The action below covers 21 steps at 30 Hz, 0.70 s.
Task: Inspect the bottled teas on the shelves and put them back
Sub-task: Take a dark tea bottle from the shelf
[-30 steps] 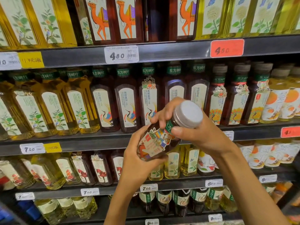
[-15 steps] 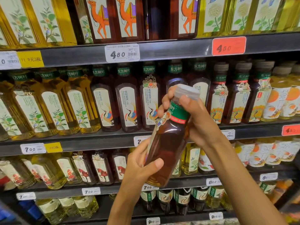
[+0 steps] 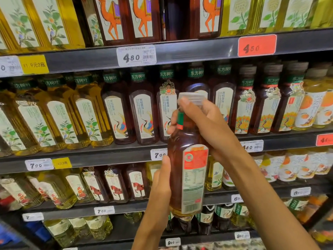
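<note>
Dark amber plastic tea bottle with a pale ribbed cap stands upright in front of the stocked shelves, back label and barcode facing the camera; its print is too blurred to read. Right hand curls round the neck, covering part of the cap. Left hand grips the lower body, its fingers hidden behind the bottle.

Top shelf: dark metal shelf rail carrying tall dark-brown bottles with orange camel labels, flanked by yellow bottles with flower labels.
Second shelf: grey metal ledge with golden tea bottles with leaf labels, then dark-brown bottles with crane labels.
Third shelf: dark-brown bottles with red horse labels.
Rail tags: white price tag reading 480, red price tag.
</note>
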Each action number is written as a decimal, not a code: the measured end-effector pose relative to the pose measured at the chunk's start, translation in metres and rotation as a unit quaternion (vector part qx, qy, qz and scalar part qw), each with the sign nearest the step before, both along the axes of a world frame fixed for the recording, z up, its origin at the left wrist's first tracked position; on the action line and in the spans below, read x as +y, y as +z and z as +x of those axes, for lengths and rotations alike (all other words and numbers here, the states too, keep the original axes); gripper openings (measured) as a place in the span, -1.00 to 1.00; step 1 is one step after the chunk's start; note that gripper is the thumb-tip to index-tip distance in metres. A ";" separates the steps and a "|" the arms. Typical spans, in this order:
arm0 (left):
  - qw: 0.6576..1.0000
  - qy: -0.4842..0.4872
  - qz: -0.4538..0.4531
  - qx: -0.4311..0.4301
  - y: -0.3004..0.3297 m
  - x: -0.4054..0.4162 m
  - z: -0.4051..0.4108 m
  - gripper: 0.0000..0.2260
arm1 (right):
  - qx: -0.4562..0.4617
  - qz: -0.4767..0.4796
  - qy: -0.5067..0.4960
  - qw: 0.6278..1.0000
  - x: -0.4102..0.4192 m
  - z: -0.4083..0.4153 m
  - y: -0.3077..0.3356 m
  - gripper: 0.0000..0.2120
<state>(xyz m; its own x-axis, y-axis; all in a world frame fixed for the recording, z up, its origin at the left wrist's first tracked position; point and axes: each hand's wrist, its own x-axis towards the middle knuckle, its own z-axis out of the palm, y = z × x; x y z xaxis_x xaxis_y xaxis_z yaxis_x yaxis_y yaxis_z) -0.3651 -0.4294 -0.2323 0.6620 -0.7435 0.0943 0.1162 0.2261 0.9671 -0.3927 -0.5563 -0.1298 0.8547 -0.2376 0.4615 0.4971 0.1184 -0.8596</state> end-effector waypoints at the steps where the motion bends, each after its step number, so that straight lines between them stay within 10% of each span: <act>1: 0.999 -0.022 -0.016 0.033 0.001 0.000 -0.001 -0.33 | 0.014 0.022 0.029 0.999 -0.002 0.001 -0.001 -0.78; 6: 0.983 -0.132 -0.055 0.119 -0.003 0.000 -0.002 -0.31 | 0.042 0.069 0.106 0.991 -0.003 0.007 -0.011 -0.69; 14: 0.999 -0.045 0.010 -0.002 0.004 0.004 0.009 -0.51 | 0.024 0.069 -0.030 0.997 -0.015 0.012 -0.008 -0.72; 21: 0.977 -0.130 -0.059 0.156 0.002 -0.006 -0.004 -0.34 | 0.037 0.153 0.129 0.979 -0.023 0.016 -0.006 -0.65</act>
<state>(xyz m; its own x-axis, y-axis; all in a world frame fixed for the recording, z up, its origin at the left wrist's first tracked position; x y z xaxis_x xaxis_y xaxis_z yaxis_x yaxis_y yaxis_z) -0.3686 -0.4350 -0.2305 0.4621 -0.8867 0.0125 0.4697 0.2567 0.8447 -0.3769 -0.5789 -0.1356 0.9326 -0.1279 0.3375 0.3553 0.4894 -0.7964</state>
